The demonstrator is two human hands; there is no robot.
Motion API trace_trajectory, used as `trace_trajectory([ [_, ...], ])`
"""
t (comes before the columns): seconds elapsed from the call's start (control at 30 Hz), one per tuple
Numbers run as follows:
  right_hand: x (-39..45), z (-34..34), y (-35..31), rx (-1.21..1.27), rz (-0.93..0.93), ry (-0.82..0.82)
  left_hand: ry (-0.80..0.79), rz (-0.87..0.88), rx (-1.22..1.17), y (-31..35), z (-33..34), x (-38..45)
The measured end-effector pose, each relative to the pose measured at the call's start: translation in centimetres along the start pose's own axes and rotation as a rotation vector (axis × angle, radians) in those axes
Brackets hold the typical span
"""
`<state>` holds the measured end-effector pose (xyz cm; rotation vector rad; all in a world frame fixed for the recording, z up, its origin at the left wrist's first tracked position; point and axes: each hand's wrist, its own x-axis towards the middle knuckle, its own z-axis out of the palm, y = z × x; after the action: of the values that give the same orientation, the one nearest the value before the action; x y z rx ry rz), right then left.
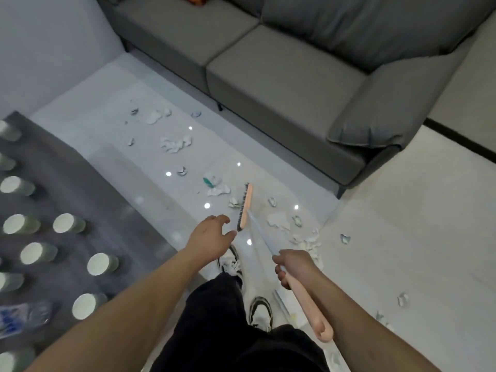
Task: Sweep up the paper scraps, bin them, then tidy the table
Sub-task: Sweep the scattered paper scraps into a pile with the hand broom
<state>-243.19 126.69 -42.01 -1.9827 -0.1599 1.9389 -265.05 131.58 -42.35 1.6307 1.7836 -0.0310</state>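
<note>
White paper scraps (175, 143) lie scattered over the glossy pale floor between the dark table and the sofa, with more scraps (279, 220) to the right of the broom. A pink broom (246, 206) with dark bristles rests its head on the floor among them. My right hand (291, 267) grips the broom's pale shaft just above its pink handle end. My left hand (212, 233) hovers free beside the broom head, fingers spread, holding nothing.
A dark grey table (67, 170) at the left carries several paper cups (68, 223) and a plastic bottle (24, 316). A grey sofa (281, 84) runs along the back and right. My shoes (259, 311) and dark trousers are below. A light rug (408, 251) lies at right.
</note>
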Motion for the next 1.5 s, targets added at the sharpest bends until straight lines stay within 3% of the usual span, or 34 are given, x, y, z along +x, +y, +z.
trace_trajectory([
  [0.37,7.3,16.5,-21.5,-0.371,-0.07,-0.001,0.152,-0.232,-0.231,-8.6,-14.1,17.4],
  [0.83,17.7,36.2,-48.4,-0.686,-0.22,0.135,0.289,-0.437,-0.372,-17.1,-32.6,34.4],
  [1.07,28.8,44.6,-64.7,-0.948,-0.384,0.077,0.34,-0.61,-0.452,-16.7,-36.3,45.6],
  [1.27,35.8,49.8,-72.4,-1.198,-0.27,-0.065,0.27,-0.793,-0.455,-12.9,-39.7,53.9],
  [1.5,35.0,53.3,-79.6,-1.169,-0.146,-0.212,0.382,-0.925,-0.688,-11.5,-47.1,61.7],
])
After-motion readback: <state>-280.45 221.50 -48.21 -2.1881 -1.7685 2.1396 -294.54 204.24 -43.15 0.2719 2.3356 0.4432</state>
